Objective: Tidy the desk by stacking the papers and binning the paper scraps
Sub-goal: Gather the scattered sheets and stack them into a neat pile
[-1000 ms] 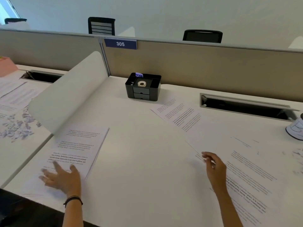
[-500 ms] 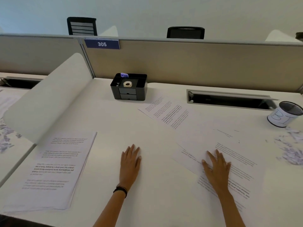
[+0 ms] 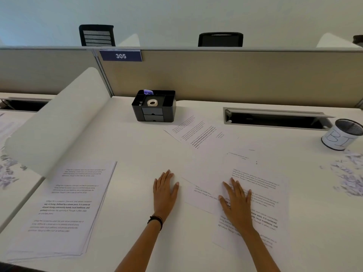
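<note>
At 3 o'clock on the white desk (image 3: 137,150), paper scraps (image 3: 347,177) are cut off by the frame edge, near a mesh cup (image 3: 340,138) whose label shows only "BI". Print on the loose papers (image 3: 261,185) is too small to read. A blue sign (image 3: 120,55) at 12 o'clock says "305". The right hand (image 3: 236,205) lies flat, fingers spread, on these sheets; the left hand (image 3: 166,190) lies flat beside them, holding nothing.

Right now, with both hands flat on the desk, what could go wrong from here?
1. The right hand presses on loose sheets that overlap askew; dragging them may crease or fan them.
2. The paper scraps lie to the right of those sheets, so a sweep might scatter them.
</note>
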`<act>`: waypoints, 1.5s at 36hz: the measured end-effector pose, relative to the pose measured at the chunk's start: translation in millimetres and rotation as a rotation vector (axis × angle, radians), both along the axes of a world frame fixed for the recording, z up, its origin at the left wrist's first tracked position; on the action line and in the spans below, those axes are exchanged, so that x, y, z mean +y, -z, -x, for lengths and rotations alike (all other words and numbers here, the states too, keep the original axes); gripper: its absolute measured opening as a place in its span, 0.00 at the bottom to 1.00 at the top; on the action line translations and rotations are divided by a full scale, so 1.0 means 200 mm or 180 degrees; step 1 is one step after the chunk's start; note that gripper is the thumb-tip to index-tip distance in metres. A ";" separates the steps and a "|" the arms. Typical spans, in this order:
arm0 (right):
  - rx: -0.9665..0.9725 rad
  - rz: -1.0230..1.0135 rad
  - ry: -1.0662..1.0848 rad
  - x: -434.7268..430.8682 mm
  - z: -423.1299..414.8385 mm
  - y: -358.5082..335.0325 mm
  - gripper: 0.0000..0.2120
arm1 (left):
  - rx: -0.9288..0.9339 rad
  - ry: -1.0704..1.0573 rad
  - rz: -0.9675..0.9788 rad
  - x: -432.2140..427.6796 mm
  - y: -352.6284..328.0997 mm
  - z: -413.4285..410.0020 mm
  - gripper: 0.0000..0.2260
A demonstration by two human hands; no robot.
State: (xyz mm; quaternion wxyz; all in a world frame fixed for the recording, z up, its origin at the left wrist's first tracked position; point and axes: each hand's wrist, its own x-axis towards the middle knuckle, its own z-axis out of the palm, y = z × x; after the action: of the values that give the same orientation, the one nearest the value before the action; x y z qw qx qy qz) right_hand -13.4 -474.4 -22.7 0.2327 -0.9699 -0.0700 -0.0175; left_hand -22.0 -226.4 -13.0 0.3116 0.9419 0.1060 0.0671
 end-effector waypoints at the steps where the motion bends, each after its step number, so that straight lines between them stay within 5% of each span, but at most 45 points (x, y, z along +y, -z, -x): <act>1: -0.0002 0.0003 -0.0041 0.00 0.00 0.00 0.39 | -0.0003 -0.0069 0.0095 -0.01 0.00 -0.01 0.27; 13: -0.0056 -0.0047 -0.0486 -0.02 0.02 0.01 0.29 | -0.0180 -0.0224 0.0678 -0.10 -0.03 -0.10 0.03; 20: -0.0083 -0.0036 -0.0486 0.00 0.03 -0.02 0.38 | -0.0584 -0.0090 0.1400 -0.12 -0.10 -0.03 0.13; 25: 0.0134 0.0300 -0.0273 0.06 0.04 -0.04 0.41 | -0.0907 0.0868 0.0745 -0.14 -0.10 -0.02 0.20; 30: 0.0197 0.0477 -0.0079 0.12 0.03 -0.05 0.32 | -0.0865 0.1840 0.0157 -0.16 -0.07 0.00 0.20; 35: 0.0181 0.0212 -0.0124 0.12 0.03 -0.04 0.32 | -0.0789 0.1804 0.0122 -0.17 -0.07 -0.01 0.20; 41: 0.0160 -0.0368 -0.0233 0.07 0.01 -0.08 0.46 | -0.0598 0.1577 -0.0055 -0.17 -0.02 -0.04 0.21; 45: 0.0090 -0.1362 -0.0143 0.07 -0.03 -0.18 0.16 | -0.0555 0.1529 0.0020 -0.17 -0.02 -0.04 0.20; 49: -0.0140 -0.1690 -0.0232 0.05 -0.07 -0.22 0.09 | -0.0600 0.1536 0.0023 -0.17 -0.02 -0.05 0.18; 51: 0.0018 -0.1739 -0.0330 0.06 -0.07 -0.25 0.11 | -0.0627 0.1620 -0.0088 -0.17 -0.01 -0.06 0.17; 54: 0.0462 -0.1511 -0.0489 0.07 -0.04 -0.24 0.33 | -0.0649 0.1725 -0.0125 -0.17 0.00 -0.06 0.17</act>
State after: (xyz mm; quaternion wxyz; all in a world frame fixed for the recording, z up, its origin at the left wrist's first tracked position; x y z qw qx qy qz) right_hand -5.5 -460.1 25.7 0.4589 -0.8786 -0.1205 0.0538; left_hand -9.5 -260.5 -13.4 0.3089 0.9301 -0.1828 0.0778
